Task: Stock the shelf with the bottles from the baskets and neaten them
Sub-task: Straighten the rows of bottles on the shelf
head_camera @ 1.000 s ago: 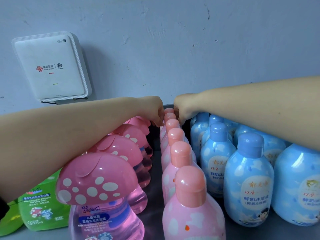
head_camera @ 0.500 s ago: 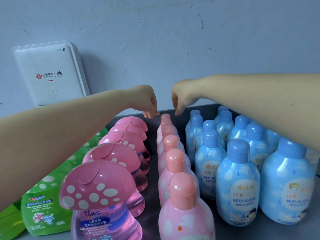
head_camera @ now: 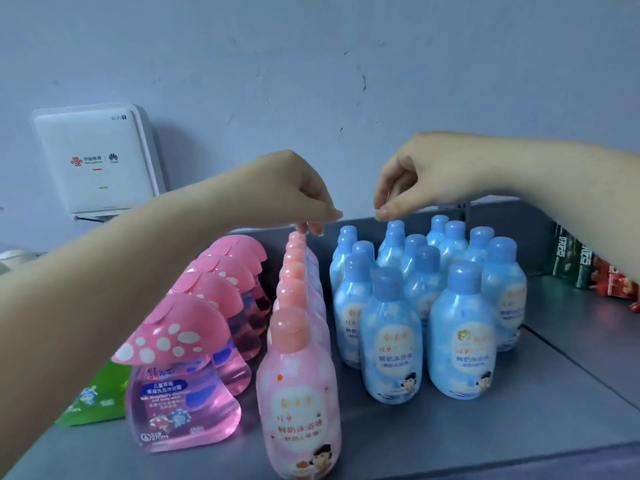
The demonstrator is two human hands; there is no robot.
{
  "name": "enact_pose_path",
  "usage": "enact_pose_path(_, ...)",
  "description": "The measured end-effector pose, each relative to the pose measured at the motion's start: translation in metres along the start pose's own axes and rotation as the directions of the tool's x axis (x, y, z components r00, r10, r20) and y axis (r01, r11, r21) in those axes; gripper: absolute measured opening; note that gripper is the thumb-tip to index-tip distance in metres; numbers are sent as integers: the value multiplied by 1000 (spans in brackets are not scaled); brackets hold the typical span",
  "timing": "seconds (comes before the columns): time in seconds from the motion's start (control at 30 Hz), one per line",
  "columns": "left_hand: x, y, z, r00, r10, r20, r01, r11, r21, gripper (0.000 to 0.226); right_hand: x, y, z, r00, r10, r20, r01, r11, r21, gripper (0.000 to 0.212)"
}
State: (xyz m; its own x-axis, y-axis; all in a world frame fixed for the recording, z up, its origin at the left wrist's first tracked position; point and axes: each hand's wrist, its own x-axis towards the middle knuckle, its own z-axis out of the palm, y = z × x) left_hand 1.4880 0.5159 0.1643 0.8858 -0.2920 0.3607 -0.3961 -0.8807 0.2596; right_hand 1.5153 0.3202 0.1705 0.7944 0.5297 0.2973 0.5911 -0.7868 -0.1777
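Three groups of bottles stand on the grey shelf (head_camera: 540, 424). On the left is a row of pink mushroom-capped bottles (head_camera: 173, 344), in the middle a straight file of pink bottles (head_camera: 299, 393), and on the right a block of several blue bottles (head_camera: 393, 344). My left hand (head_camera: 298, 195) hovers over the far end of the pink file. Its curled fingertips are at the rearmost cap and it holds nothing. My right hand (head_camera: 419, 174) hangs above the rear blue bottles, fingers curled, with nothing in it.
A white router box (head_camera: 97, 161) leans on the wall at the back left. A green pouch (head_camera: 93, 400) lies left of the mushroom bottles. Dark red and green packs (head_camera: 581, 261) stand at the far right. A seam crosses the shelf at the right.
Both hands have lifted off the rear bottle caps and drawn apart. The view has pulled back, so more of the shelf and the packs at the right show.
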Motion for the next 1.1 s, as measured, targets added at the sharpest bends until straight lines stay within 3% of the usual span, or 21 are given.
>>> enact_pose_path(0.23,-29,33,27,993,-92,76,85,993,83,18,-42,5,15,995,-40,92,43,999,-25,16)
enact_pose_path(0.4,-30,30,48,981,-148,129,126,979,163,22,-50,4,39,990,-32,139,55,985,-164,37)
enact_pose_path(0.53,-25,28,58,970,-150,192,113,975,191,22,-49,1,49,985,-13,171,53,971,-231,40)
enact_pose_path(0.7,-21,26,64,955,-110,275,73,987,142,26,-44,-1,54,972,26,232,20,980,-196,41)
enact_pose_path(1.1,-17,14,60,954,-82,287,49,991,121,21,-36,-4,60,971,0,238,35,990,-140,38)
